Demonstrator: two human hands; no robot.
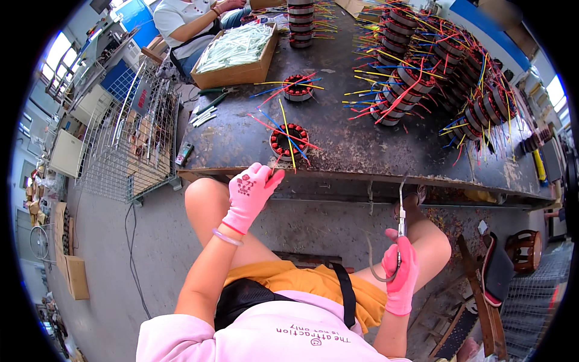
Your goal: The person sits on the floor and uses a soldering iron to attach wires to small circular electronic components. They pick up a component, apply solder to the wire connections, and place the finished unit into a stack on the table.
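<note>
My left hand (248, 194), in a pink glove, is at the table's front edge with its fingers curled closed; whatever they may hold is hidden. Just beyond it lies a motor stator (278, 149), a ring with red windings and red, blue and yellow lead wires crossing over it. In my right hand (400, 274), also gloved in pink, is an air blow gun (402, 224) with a thin nozzle bent at the tip, held upright over my knee. A thin hose (373, 265) curves off beside its grip. A second stator (298, 90) sits farther back.
Stacks of wired stators (398, 96) fill the table's right side, another stack (300, 24) its far edge. A cardboard box of pale tubes (238, 51) stands at the back left, near pliers (217, 96). A wire cage (129, 133) adjoins the table. Another person (187, 24) sits beyond.
</note>
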